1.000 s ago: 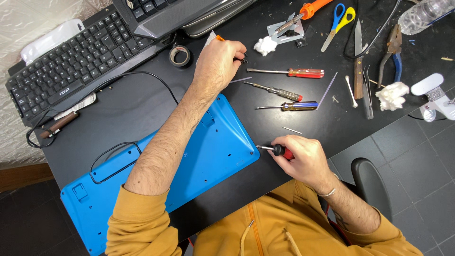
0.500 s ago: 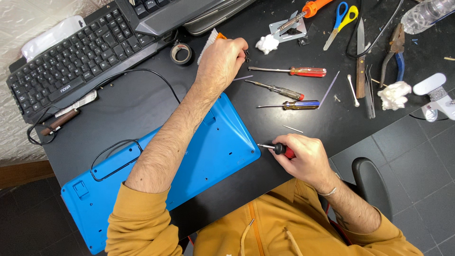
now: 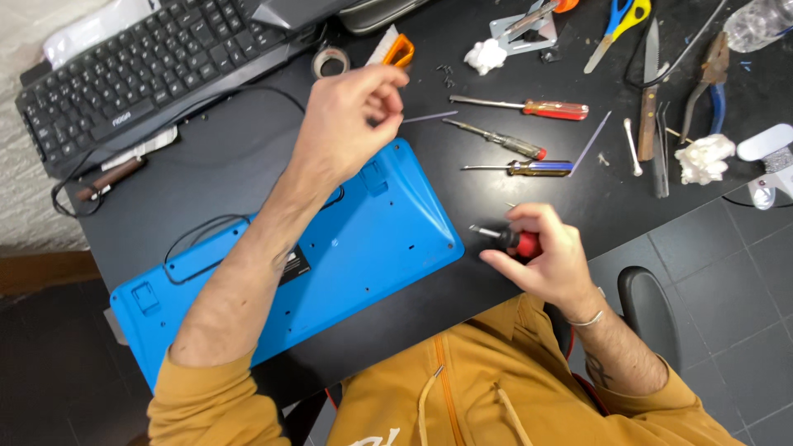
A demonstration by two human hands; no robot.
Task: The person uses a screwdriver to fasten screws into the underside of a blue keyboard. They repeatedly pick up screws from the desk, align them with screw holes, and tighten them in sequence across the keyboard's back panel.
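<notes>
A blue keyboard (image 3: 363, 264) lies face down and slanted on the black table (image 3: 223, 157), its cable looping at the left. My left hand (image 3: 347, 124) hovers over the keyboard's far right corner with its fingers curled together; whether something small sits between them does not show. My right hand (image 3: 549, 260) is just off the keyboard's right edge and grips a short red-handled screwdriver (image 3: 504, 238), tip pointing left toward the keyboard.
A black keyboard (image 3: 140, 74) lies at the far left, with a tape roll (image 3: 332, 60) and small dark screws (image 3: 446, 74) behind my left hand. Three screwdrivers (image 3: 520, 168), scissors (image 3: 615, 23), a knife (image 3: 648, 91), pliers (image 3: 712, 70) and tissue wads (image 3: 702, 157) fill the right side.
My left hand has pulled back from the far part of the table toward the blue keyboard. The right hand has stayed by the keyboard's edge with the screwdriver.
</notes>
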